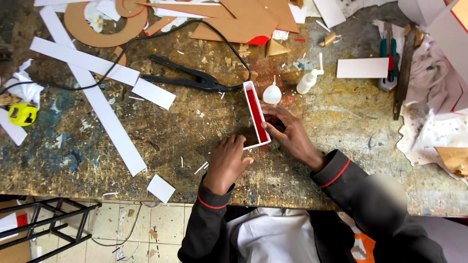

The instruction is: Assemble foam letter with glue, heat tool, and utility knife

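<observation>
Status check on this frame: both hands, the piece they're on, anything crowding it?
Left hand and right hand both pressed on long white box with red inside, flat on workbench. Glue bottles and black cable tool close by.

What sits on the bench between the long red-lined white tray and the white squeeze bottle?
In the head view, a small white teardrop-shaped bulb lies between the tray and the squeeze bottle, close beside the tray's far end; otherwise only paint-stained benchtop.

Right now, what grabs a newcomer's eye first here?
The long white tray with red lining at the centre of the paint-stained workbench, with the left hand at its near end and the right hand gripping its side. Then the white strips crossing at left and the brown cardboard offcuts along the far edge.
</observation>
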